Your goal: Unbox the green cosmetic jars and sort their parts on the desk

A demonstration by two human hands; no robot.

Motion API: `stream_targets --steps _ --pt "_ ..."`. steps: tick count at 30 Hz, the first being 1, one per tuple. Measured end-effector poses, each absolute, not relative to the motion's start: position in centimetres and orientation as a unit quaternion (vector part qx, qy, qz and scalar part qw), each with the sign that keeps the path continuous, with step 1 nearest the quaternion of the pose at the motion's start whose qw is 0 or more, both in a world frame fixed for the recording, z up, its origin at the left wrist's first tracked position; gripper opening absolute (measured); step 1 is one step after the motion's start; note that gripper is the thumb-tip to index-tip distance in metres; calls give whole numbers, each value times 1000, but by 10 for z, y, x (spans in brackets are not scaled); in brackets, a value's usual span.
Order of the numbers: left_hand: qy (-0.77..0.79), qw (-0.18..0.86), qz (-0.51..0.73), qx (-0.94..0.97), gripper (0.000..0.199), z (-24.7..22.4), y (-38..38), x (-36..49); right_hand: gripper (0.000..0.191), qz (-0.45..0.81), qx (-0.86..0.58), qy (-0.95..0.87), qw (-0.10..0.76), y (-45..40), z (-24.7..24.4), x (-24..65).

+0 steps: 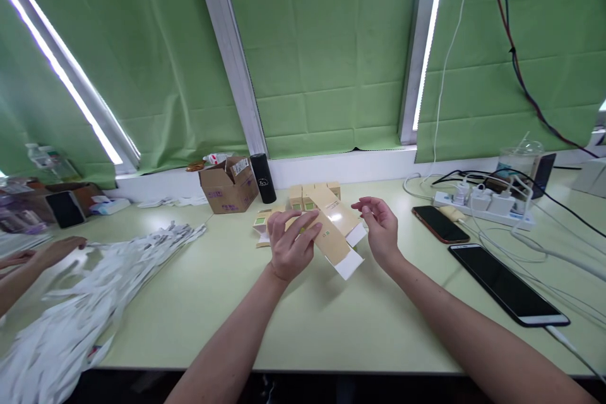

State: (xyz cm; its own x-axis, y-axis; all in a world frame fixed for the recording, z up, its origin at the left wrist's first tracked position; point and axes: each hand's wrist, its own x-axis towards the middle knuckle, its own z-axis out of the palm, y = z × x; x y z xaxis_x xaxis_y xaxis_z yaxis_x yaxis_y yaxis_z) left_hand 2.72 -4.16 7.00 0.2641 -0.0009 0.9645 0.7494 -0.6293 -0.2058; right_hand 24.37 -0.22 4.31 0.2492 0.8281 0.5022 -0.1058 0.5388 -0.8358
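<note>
In my left hand [294,241] is a tan cardboard carton [337,243], pinched between thumb and fingers. It is tilted, with white end flaps sticking out at its lower right end, so that end is not closed. My right hand [380,227] is just right of the carton, its fingers loosely bent and apart, and I see nothing in it. Behind the carton stand several small tan boxes [297,193] in a row, some showing green squares. Another tan carton [261,221] with a green patch lies left of them, partly hidden by my left hand.
A brown cardboard box [230,189] and a black bottle [263,178] stand at the back. White strips [108,271] are heaped at left beside another person's hand [59,251]. Two phones, a large one [506,284] and a smaller one [440,224], lie right, near a cabled power strip [516,219].
</note>
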Motion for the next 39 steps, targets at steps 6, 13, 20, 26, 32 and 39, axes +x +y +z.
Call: stream_targets --steps 6,13,20,26,32,39 --pt "-357 209 -533 -738 6 65 -42 22 32 335 -402 -508 684 19 26 254" --pt "-388 198 -522 -734 7 67 -44 4 36 337 -447 -522 643 31 4 256" --pt "-447 85 -601 -657 16 82 -71 -12 36 331 -452 -546 623 25 6 252" --pt "-577 -315 -533 -532 59 89 -82 -50 41 334 -458 -549 614 26 3 252" --pt "-645 -369 -447 -498 56 60 -93 -83 38 332 -461 -554 608 28 1 254" --pt "-681 -346 -414 -495 53 42 -99 -92 38 336 -460 -563 599 31 -2 252"
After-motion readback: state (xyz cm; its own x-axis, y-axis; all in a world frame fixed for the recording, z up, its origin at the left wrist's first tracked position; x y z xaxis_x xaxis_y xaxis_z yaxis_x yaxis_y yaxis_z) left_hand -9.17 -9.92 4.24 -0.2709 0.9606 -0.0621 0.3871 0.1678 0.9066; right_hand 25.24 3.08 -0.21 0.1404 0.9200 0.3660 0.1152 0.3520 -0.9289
